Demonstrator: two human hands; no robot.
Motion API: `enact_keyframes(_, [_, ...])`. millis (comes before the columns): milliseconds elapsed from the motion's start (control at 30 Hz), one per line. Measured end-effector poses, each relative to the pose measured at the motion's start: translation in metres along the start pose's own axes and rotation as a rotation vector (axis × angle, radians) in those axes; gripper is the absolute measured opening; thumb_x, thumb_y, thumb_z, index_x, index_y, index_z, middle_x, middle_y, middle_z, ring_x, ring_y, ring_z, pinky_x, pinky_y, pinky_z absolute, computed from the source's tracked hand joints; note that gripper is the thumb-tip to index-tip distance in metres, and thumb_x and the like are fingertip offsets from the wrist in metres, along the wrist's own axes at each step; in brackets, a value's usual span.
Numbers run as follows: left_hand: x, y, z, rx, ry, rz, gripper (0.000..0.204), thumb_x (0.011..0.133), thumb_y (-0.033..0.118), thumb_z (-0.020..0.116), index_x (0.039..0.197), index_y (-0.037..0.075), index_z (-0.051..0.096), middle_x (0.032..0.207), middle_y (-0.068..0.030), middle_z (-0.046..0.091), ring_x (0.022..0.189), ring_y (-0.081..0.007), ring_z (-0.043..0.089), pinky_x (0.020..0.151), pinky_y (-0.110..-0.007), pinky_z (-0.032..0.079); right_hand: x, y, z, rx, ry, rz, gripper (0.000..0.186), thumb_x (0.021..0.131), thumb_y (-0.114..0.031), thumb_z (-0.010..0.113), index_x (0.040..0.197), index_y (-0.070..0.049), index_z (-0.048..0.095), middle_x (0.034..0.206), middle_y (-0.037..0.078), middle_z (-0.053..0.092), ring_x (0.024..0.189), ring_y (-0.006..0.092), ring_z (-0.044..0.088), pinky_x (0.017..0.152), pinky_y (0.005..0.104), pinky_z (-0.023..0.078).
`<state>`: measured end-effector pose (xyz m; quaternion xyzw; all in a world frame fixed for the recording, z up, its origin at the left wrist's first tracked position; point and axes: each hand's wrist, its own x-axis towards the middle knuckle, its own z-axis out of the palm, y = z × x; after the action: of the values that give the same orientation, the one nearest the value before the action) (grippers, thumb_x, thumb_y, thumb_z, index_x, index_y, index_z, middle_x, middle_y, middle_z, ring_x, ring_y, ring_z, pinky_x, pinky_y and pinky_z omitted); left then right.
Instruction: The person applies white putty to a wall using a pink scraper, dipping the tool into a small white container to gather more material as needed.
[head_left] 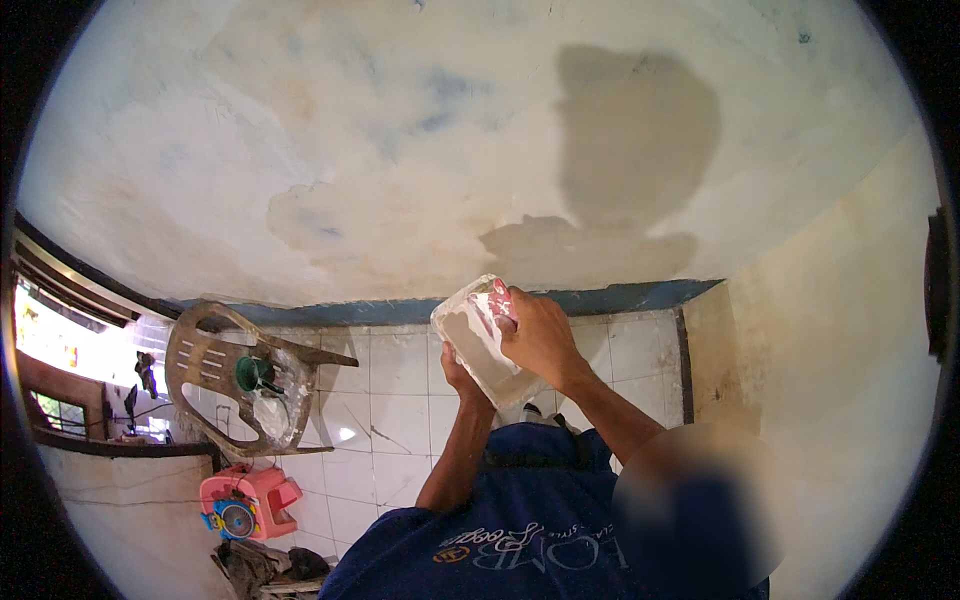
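Both hands' grip closes on a white plastic container point(480, 335): left hand point(462, 372) beneath, right hand point(540, 335) over its top, held above the tiled floor point(400, 400). Tilted, it may spill if either loosens.

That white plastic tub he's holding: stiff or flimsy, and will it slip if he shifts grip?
The white tub looks like thin, paste-smeared plastic, so it probably flexes when squeezed. The left hand supports it from below while the right hand reaches inside; smeared walls may be slippery. It appears light enough for one-handed support.
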<state>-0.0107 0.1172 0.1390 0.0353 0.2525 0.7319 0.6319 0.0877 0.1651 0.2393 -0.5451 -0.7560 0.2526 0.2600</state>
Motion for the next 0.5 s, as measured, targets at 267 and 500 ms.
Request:
enact_keyframes(267, [-0.003, -0.013, 0.001, 0.019, 0.107, 0.013, 0.066, 0.094, 0.052, 0.03, 0.141, 0.007, 0.039, 0.135, -0.0154, 0.049, 0.122, -0.0319, 0.05, 0.104, -0.044, 0.04, -0.006, 0.016, -0.006, -0.007, 0.01, -0.058, 0.028, 0.077, -0.01, 0.063, 0.1, 0.004, 0.059, 0.077, 0.025, 0.064, 0.075, 0.043, 0.062, 0.069, 0.0497, 0.048])
enact_keyframes(500, [-0.001, -0.019, -0.002, 0.05, 0.123, 0.039, 0.067, 0.094, 0.053, 0.029, 0.141, 0.007, 0.04, 0.135, -0.015, 0.049, 0.122, -0.0318, 0.05, 0.104, -0.044, 0.041, -0.014, 0.013, -0.01, 0.082, -0.018, -0.14, 0.03, 0.077, -0.01, 0.063, 0.103, 0.003, 0.059, 0.079, 0.026, 0.063, 0.076, 0.0429, 0.062, 0.067, 0.0477, 0.049])
